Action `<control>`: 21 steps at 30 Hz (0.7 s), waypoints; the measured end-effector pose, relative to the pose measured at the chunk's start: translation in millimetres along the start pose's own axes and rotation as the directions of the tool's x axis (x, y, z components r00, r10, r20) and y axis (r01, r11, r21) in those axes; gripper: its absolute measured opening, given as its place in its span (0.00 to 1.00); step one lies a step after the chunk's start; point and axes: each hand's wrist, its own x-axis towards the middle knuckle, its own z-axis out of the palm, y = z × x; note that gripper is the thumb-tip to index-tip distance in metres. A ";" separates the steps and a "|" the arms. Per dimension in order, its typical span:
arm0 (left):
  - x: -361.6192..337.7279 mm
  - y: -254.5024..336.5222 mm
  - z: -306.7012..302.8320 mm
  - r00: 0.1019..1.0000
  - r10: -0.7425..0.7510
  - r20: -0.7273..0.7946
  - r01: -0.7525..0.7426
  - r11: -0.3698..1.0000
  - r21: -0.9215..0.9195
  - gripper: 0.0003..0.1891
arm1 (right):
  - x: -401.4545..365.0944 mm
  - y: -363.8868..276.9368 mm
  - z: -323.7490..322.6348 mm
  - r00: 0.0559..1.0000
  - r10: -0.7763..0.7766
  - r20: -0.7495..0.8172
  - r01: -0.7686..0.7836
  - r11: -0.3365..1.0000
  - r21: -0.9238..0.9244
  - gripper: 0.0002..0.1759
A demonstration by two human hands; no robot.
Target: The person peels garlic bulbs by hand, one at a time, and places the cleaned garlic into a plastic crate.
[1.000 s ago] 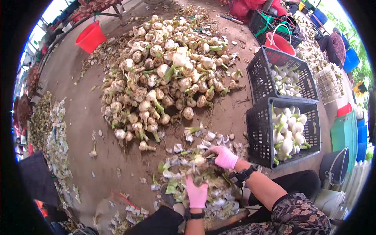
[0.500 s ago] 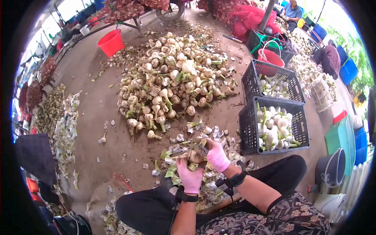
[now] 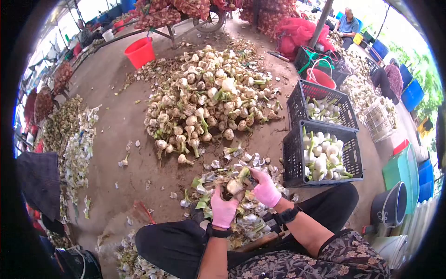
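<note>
Between my hands is a garlic bulb [image 3: 235,187] with a short greenish stem, tilted up toward the right. My left hand [image 3: 224,208], in a pink glove, is closed around its lower left side. My right hand [image 3: 266,188], also gloved in pink, is closed close to the stem on the right. Something dark and narrow shows at its fingers, too small to name. Below lie loose garlic peelings [image 3: 251,218] between my legs. Ahead rises a large heap of untrimmed garlic [image 3: 204,100].
At the right stand a black crate [image 3: 290,162] of white trimmed garlic and another black crate [image 3: 297,100] behind it. A red bucket [image 3: 140,52] is beyond the heap at left. Farther right are a grey bucket [image 3: 389,204] and two seated people [image 3: 348,25].
The garlic bulb has turned, so its stem now points up and right. My right hand has moved slightly right and down. The view has shifted a little.
</note>
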 end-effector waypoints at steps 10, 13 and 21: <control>0.7 -2.3 3.0 0.810 -0.413 0.416 0.574 0.415 -0.706 0.35 | -7.1 6.0 -10.4 0.993 0.093 -0.079 -0.063 0.945 0.320 0.24; 1.4 10.1 1.8 0.728 -0.441 0.524 0.674 0.324 -0.664 0.36 | -8.1 -4.8 -16.7 0.984 0.180 0.019 -0.176 0.934 0.311 0.19; 2.0 -32.0 2.5 0.975 -0.217 0.040 0.207 0.842 -0.498 0.19 | -5.3 6.6 -11.3 0.993 0.117 -0.014 -0.114 0.985 0.128 0.17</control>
